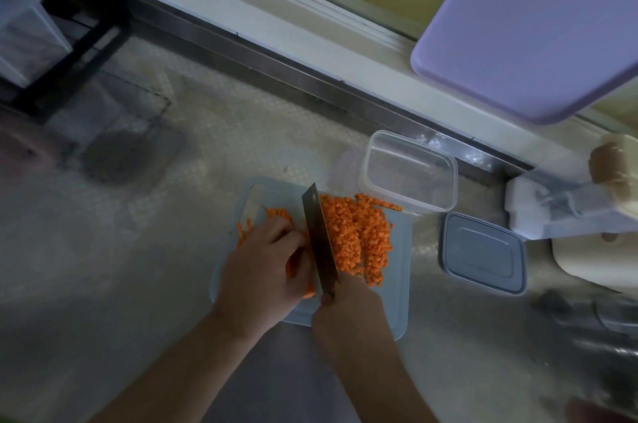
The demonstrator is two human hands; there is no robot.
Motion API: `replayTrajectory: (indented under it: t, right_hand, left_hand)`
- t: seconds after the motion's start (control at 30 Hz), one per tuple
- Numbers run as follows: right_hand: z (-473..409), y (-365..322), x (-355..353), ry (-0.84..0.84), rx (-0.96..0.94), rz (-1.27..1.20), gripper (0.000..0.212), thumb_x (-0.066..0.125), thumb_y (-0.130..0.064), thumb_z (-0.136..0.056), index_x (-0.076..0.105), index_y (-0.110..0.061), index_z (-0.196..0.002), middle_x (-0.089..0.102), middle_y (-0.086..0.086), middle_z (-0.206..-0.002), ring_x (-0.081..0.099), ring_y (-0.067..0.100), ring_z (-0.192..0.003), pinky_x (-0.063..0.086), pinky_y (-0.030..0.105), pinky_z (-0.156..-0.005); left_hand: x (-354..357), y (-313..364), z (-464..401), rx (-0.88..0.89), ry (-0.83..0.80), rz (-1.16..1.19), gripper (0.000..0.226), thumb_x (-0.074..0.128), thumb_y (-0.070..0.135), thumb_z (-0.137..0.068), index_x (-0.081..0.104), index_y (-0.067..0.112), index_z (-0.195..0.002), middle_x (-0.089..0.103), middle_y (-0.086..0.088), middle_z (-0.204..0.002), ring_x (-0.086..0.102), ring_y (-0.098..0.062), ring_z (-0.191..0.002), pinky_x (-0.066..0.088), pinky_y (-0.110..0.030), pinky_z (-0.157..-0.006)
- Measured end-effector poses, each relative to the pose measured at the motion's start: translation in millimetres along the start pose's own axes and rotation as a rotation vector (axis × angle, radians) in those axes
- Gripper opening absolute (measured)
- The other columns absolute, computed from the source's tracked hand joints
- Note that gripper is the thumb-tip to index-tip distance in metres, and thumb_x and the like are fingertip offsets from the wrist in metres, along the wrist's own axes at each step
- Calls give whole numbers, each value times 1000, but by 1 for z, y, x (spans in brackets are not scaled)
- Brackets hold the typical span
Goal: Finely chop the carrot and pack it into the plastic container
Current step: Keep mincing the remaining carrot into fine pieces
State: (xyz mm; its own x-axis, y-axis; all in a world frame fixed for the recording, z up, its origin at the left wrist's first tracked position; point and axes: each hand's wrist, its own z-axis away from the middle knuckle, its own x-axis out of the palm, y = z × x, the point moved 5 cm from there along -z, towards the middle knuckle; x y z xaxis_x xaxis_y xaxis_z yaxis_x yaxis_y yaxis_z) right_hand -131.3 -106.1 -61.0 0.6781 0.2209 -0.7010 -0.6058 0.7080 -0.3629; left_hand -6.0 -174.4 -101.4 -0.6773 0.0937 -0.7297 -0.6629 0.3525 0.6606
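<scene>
A pale blue cutting board (397, 305) lies on the counter. A heap of finely diced carrot (359, 236) covers its right half. Carrot strips (276, 215) lie on its left part, mostly hidden under my left hand (266, 267), whose curled fingers hold them down. My right hand (348, 315) grips the handle of a dark cleaver (319, 239), whose blade stands on the board between the strips and the diced heap, right beside my left fingers. A clear plastic container (407, 170) stands empty just beyond the board's far right corner.
The container's grey-blue lid (483, 253) lies to the right of the board. White and cream items (566, 212) stand at the right edge. A lilac board (538, 25) leans over the window ledge. A dark rack (69, 53) stands at far left.
</scene>
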Motion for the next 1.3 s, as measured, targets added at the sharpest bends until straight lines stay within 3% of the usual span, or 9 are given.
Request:
replayTrajectory:
  t: [0.2, 0.27, 0.43, 0.57, 0.63, 0.83, 1.0, 1.17, 1.3]
  right_hand:
    - [0, -13, 7, 2, 80, 12, 17, 49, -10, -89, 45, -26, -86, 51, -6, -83, 59, 15, -81, 54, 30, -69]
    - [1, -12, 6, 4, 100, -17, 15, 50, -10, -89, 47, -25, -88, 54, -4, -83, 61, 17, -81, 56, 32, -69]
    - [-1, -8, 1, 1, 57, -37, 30, 51, -13, -97, 38, -31, -77, 51, -9, -79, 51, 7, -69, 42, 17, -56]
    - [2, -1, -13, 48, 8, -108, 10, 51, -20, -100, 56, -27, -95, 51, -14, -81, 48, 1, -70, 32, 11, -54]
    - [4, 7, -24, 78, 13, -127, 8, 52, -24, -101, 56, -29, -97, 54, -14, -82, 50, 0, -71, 30, 8, -52]
    - [4, 26, -37, 76, 50, -174, 14, 52, -23, -99, 58, -27, -86, 64, -6, -82, 59, 6, -74, 38, 17, -54]
    - [4, 30, -38, 73, 39, -196, 17, 52, -25, -100, 56, -26, -83, 63, -7, -81, 58, 4, -73, 35, 17, -53]
    - [6, 32, -36, 60, 23, -214, 18, 52, -26, -100, 54, -29, -82, 63, -7, -80, 58, 5, -72, 35, 19, -54]
    - [6, 31, -34, 34, 10, -200, 18, 51, -27, -100, 53, -33, -83, 62, -7, -80, 58, 6, -73, 36, 19, -55]
  left_hand:
    - [3, -2, 0, 66, -17, -4, 15, 67, 31, -92, 78, 24, -99, 60, 9, -97, 63, -16, -85, 50, -32, -61]
    - [-1, -3, -1, 46, 13, 37, 15, 68, 32, -92, 78, 22, -97, 63, 9, -97, 64, -14, -82, 52, -33, -61]
    - [-7, 2, 1, -1, 0, 36, 6, 70, 26, -97, 72, 20, -98, 61, 10, -101, 61, -11, -84, 48, -25, -64]
    - [-14, 6, -10, -167, 4, 68, 7, 72, 26, -94, 65, 24, -94, 56, 11, -99, 57, -11, -84, 52, -33, -65]
    - [-13, 12, -20, -169, -33, 12, 7, 67, 32, -96, 63, 27, -94, 56, 12, -96, 57, -12, -86, 53, -37, -68]
    - [7, 29, -37, -171, -181, -175, 22, 61, 51, -95, 62, 29, -91, 58, 13, -90, 56, -11, -90, 38, -31, -72]
    - [10, 25, -40, -257, -245, -213, 18, 62, 45, -95, 65, 29, -87, 63, 12, -86, 62, -13, -87, 53, -37, -78]
    - [9, 27, -43, -361, -258, -277, 22, 56, 37, -95, 64, 26, -78, 62, 8, -72, 62, -13, -70, 56, -37, -65]
    - [5, 27, -41, -352, -199, -193, 10, 59, 37, -97, 57, 28, -94, 56, 11, -88, 59, -14, -82, 53, -39, -69]
